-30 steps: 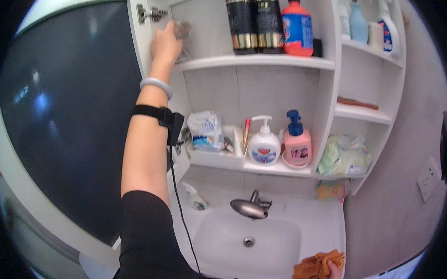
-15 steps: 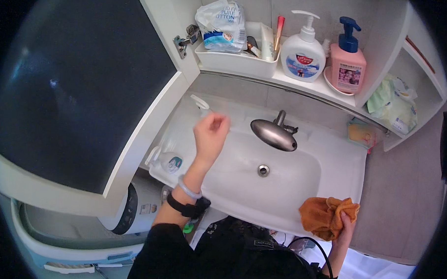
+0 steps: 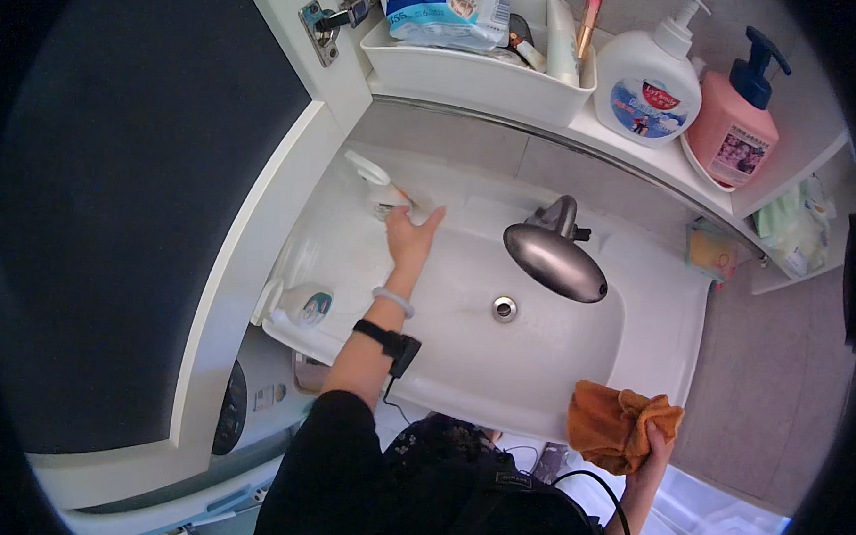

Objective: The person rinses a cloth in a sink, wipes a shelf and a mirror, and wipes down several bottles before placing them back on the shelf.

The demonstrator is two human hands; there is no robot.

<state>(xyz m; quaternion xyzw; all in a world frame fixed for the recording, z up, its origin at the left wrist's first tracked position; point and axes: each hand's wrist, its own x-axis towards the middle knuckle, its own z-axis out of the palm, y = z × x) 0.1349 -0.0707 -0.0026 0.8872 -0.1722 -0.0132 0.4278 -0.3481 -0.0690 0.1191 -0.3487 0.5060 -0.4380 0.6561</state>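
At the back left of the white sink [image 3: 546,385], my left hand [image 3: 412,241] is stretched toward a white spray bottle [image 3: 374,179], thumb and fingers apart. Its fingertips come right up to the bottle's lower part; I cannot tell whether they touch it. My right hand [image 3: 662,444] grips a bunched orange-brown cloth [image 3: 611,425] over the sink's front right edge. Another white bottle [image 3: 306,305] with a green label lies at the sink's left rim. A dark metal faucet [image 3: 555,261] reaches over the basin, above the drain [image 3: 505,309].
An open cabinet door [image 3: 270,196] with a dark panel fills the left. Overhead, a shelf holds a white bin [image 3: 472,80], a white pump bottle [image 3: 649,87] and a pink pump bottle [image 3: 735,127]. A small soap box [image 3: 711,251] sits at the sink's back right corner.
My left hand has opened from a loose fist and reached to the spray bottle. The view has shifted closer to the sink. My right hand still holds the cloth.
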